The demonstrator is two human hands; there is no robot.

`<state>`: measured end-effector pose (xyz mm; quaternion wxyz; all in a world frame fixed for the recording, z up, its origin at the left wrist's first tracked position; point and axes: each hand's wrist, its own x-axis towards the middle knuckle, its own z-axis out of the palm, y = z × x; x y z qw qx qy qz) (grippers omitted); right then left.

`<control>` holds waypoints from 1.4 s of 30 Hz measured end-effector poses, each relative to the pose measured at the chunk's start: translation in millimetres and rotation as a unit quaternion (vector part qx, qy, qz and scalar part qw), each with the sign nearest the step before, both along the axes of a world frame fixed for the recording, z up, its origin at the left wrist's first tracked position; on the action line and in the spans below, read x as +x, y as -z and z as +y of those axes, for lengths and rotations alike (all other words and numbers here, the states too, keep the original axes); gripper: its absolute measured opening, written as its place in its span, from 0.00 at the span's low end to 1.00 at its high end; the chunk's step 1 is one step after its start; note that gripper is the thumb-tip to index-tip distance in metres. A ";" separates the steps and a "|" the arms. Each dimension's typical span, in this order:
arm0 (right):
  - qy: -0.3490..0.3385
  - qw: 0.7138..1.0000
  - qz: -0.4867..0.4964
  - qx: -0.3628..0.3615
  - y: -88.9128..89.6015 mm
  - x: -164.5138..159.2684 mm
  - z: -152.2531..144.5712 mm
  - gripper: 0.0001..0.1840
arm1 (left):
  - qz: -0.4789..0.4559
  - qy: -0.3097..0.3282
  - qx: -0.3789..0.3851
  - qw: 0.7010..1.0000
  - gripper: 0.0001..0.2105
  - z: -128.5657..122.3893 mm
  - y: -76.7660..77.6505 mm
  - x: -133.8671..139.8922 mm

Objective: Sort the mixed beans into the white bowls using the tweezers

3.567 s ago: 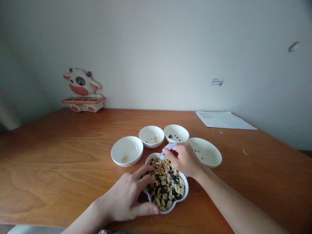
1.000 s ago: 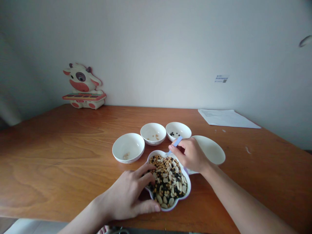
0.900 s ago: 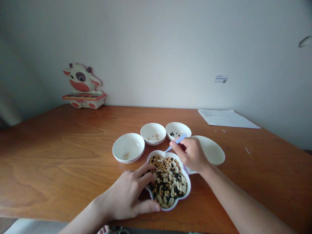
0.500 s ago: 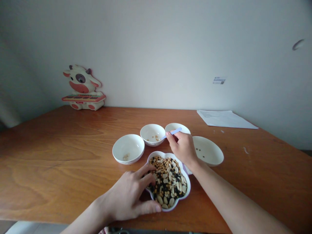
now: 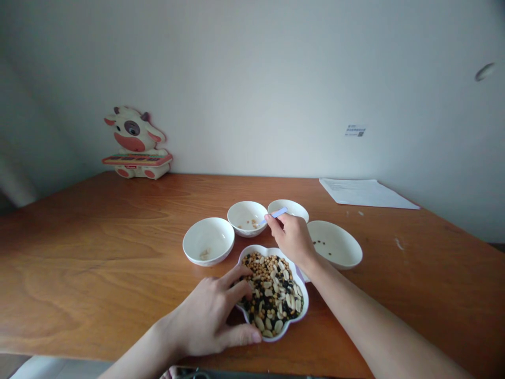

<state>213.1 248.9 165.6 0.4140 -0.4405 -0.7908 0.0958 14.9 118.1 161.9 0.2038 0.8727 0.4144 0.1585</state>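
Observation:
A white flower-shaped dish [image 5: 300, 315] holds mixed peanuts, yellow beans and black beans. My left hand [image 5: 215, 310] grips its left side, two fingers curled over the rim and the thumb at the near edge. Above the dish's far edge, my right hand [image 5: 294, 238] pinches a thin light-purple utensil [image 5: 280, 212]; whether it is tweezers or a spoon I cannot tell. Its tip is at the right rim of a white bowl [image 5: 239, 210] with several yellowish bits inside. What the tip carries, if anything, is too small to make out.
A left white bowl [image 5: 193, 239] holds a few pale pieces. Another white bowl [image 5: 294, 204] stands behind my right hand, and an oval-looking one [image 5: 349, 247] on the right has several dark beans. A cow toy keyboard [image 5: 136, 150] and paper sheets [image 5: 361, 192] lie farther back.
My right hand and the purple utensil have shifted slightly to the left. My left hand stays on the dish.

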 end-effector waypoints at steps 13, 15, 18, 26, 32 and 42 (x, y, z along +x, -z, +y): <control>0.013 0.999 0.037 0.006 -10.5 14.7 -10.6 0.20 | -0.005 0.002 0.001 1.000 0.24 0.2 0.8 -0.4; -0.013 0.998 0.067 -0.005 -13.3 21.3 -14.8 0.16 | -0.005 0.000 -0.001 1.000 0.24 0.2 0.9 -0.3; -0.105 0.991 0.073 -0.025 -17.0 27.3 -20.5 0.11 | -0.003 -0.001 -0.003 1.000 0.24 0.2 0.6 0.0; -0.264 0.964 -0.004 -0.010 -12.5 21.5 -27.8 0.08 | -0.009 0.004 -0.002 1.000 0.23 0.9 1.1 -0.5; -0.256 0.966 -0.037 -0.019 -6.9 19.6 -27.3 0.08 | -0.005 0.001 -0.002 1.000 0.23 0.9 1.2 -1.2; -0.251 0.965 -0.069 -0.031 -8.0 19.3 -28.3 0.08 | -0.004 0.001 -0.004 1.000 0.24 0.5 0.9 -1.1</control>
